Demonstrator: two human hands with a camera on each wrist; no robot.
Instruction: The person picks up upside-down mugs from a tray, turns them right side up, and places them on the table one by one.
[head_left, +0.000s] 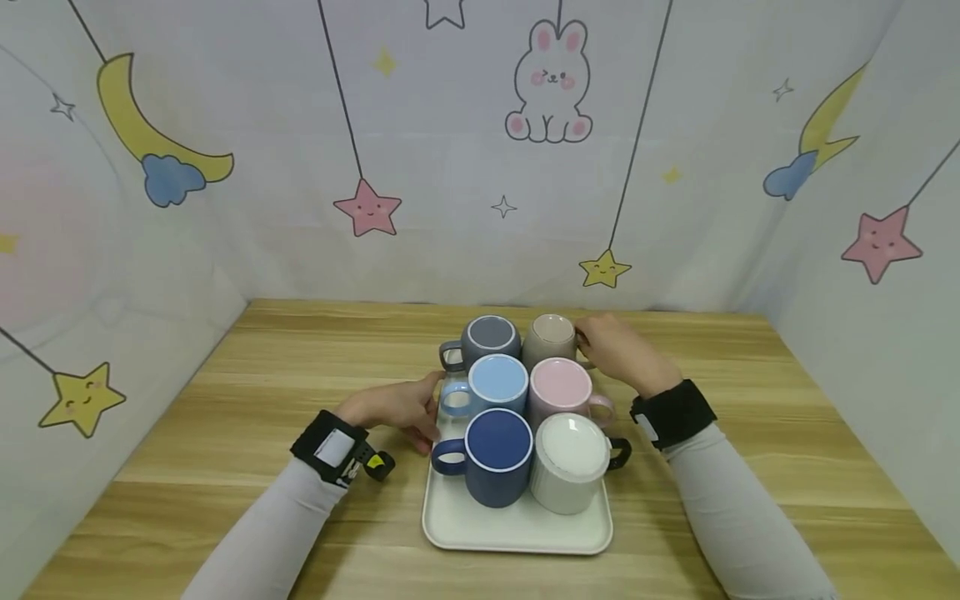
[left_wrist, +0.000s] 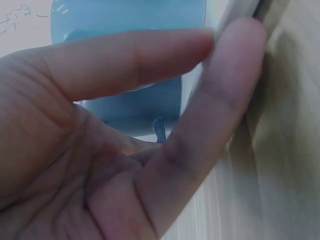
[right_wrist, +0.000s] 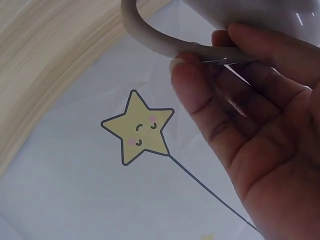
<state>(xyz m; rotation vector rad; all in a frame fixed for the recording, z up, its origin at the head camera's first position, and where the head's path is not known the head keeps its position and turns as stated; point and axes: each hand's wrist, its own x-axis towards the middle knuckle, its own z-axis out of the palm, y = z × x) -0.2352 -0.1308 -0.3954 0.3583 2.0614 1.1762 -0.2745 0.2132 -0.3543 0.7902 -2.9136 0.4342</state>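
Note:
A white tray (head_left: 517,536) bears several mugs in two columns, their flat ringed bases facing up. At the back right is a beige mug (head_left: 552,333), and my right hand (head_left: 624,354) pinches its handle (right_wrist: 162,47) between thumb and fingers. My left hand (head_left: 401,407) is at the tray's left edge, with straight fingertips right at the rim. Nearest to it is the light blue mug (head_left: 498,382). The grey mug (head_left: 491,335) stands behind that one and the navy mug (head_left: 498,454) in front. In the right column, a pink mug (head_left: 561,387) stands behind a white mug (head_left: 572,462) with a black handle.
The tray lies on a wood-grain table (head_left: 300,367). Behind and at both sides hang white cloth walls (head_left: 450,267) printed with stars, moons and a rabbit. Black bands (head_left: 675,412) circle both wrists, and a strap end (head_left: 380,464) sticks out from the left one.

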